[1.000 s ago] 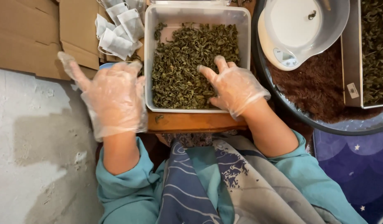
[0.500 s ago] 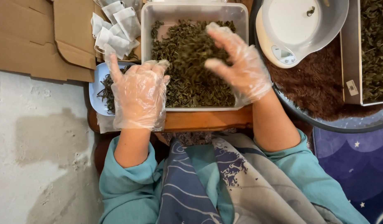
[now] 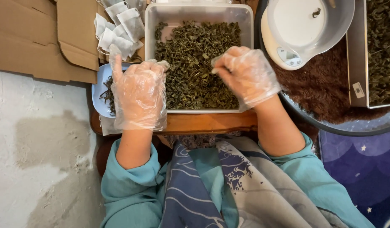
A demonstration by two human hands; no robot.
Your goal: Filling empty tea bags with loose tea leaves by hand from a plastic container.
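Note:
A white rectangular tub (image 3: 151,50) full of dried green tea leaves (image 3: 190,63) rests on a small wooden stool (image 3: 203,122). My right hand (image 3: 245,74), in a clear plastic glove, hovers over the tub's right side with fingers curled, pinching something small and dark; I cannot tell what. My left hand (image 3: 138,90), also gloved, is spread flat at the tub's left edge, above a pale blue tray (image 3: 98,84) holding darker stems.
Empty white filter bags (image 3: 119,29) lie on flattened cardboard (image 3: 34,38) at the back left. A white kitchen scale with a bowl (image 3: 306,27) stands on a brown furry mat (image 3: 321,88) at the right. A second tray of leaves (image 3: 382,50) fills the far right.
My right hand came down from a raised, spread pose and curled its fingers together over the leaves. My left hand stayed almost still over the blue tray.

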